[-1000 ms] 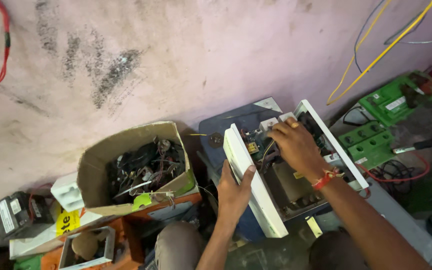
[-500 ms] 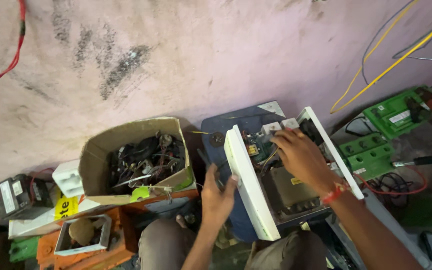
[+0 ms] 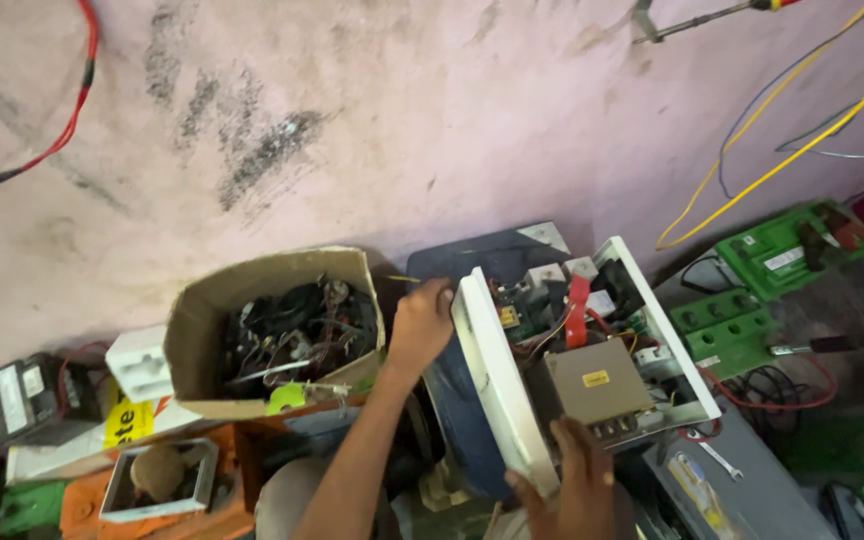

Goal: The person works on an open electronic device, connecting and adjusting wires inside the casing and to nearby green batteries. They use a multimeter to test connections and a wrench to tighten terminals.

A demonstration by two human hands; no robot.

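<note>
Pink wall (image 3: 432, 120) behind everything, marked with dark smudges. At centre, just toward 4 o'clock: open white-cased electrical unit (image 3: 592, 370), tilted, grey metal block and red and yellow wiring showing inside. At 9 o'clock of it, cardboard box (image 3: 272, 330) packed with dark cables and parts. At 3 o'clock, green circuit boards (image 3: 727, 330). Left hand (image 3: 422, 320) on the unit's upper left edge, fingers curled over it. Right hand (image 3: 577, 490) at the lower edge, fingers gripping the white case.
</note>
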